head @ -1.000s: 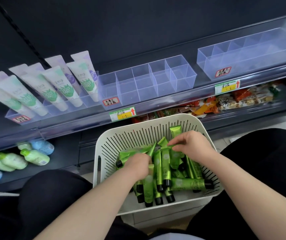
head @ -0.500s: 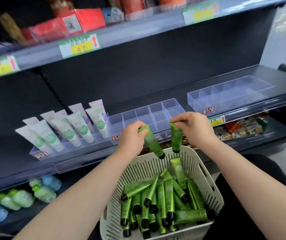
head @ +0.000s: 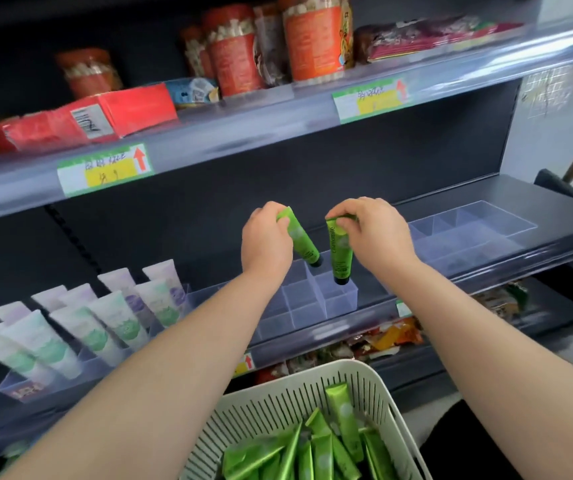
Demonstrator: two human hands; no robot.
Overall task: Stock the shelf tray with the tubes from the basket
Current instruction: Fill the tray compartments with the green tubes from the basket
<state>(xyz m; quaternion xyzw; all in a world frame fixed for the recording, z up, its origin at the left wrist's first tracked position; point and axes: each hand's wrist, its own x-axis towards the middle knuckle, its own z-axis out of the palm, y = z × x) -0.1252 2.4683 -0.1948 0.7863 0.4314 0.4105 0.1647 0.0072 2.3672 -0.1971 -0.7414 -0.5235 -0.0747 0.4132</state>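
L hand (head: 264, 244) gripped L tube (head: 300, 239), R hand (head: 371, 233) pinched R tube (head: 338, 251), both cap-down over the tray's (head: 340, 303) right-end cells, not yet seated. Visible cells empty; basket (head: 278, 393) held many more. Stocking barely begun, nearly all left.

I see bright green tubes (head: 338, 251) with black caps, a cream slotted basket (head: 312, 370), a clear bluish shelf tray (head: 340, 303), and white tubes (head: 118, 320) printed green or purple.
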